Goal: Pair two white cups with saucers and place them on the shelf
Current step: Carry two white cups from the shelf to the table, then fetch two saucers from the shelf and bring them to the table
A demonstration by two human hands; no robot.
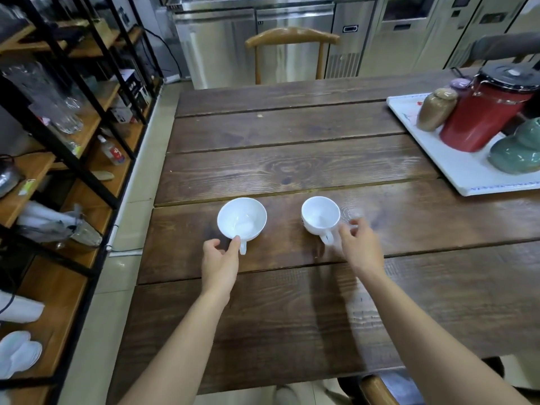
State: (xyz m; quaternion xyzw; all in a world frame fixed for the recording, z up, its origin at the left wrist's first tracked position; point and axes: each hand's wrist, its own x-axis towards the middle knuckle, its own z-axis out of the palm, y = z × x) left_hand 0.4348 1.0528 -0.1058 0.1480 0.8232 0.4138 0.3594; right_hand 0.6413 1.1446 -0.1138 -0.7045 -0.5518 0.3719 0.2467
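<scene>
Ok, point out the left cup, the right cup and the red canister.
Left cup [242,219]: head view, inside of the bowl.
Right cup [320,216]: head view, inside of the bowl.
Red canister [482,118]: head view, side wall.

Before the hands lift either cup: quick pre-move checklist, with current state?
1. Both cups upright on the table: ok. Left cup and right cup stand open side up.
2. Cups empty: ok, the insides look bare white.
3. Left hand gripping the left cup: cannot tell. Fingers touch the rim by the handle, but a closed grip does not show.
4. Right hand gripping the right cup: not ok. It is blurred, beside the handle, fingers spread.
5. Saucers ready: cannot tell. White dishes lie on the shelf at left, too unclear to identify.
6. Path to the shelf: ok, nothing lies on the table between cups and its left edge.
</scene>
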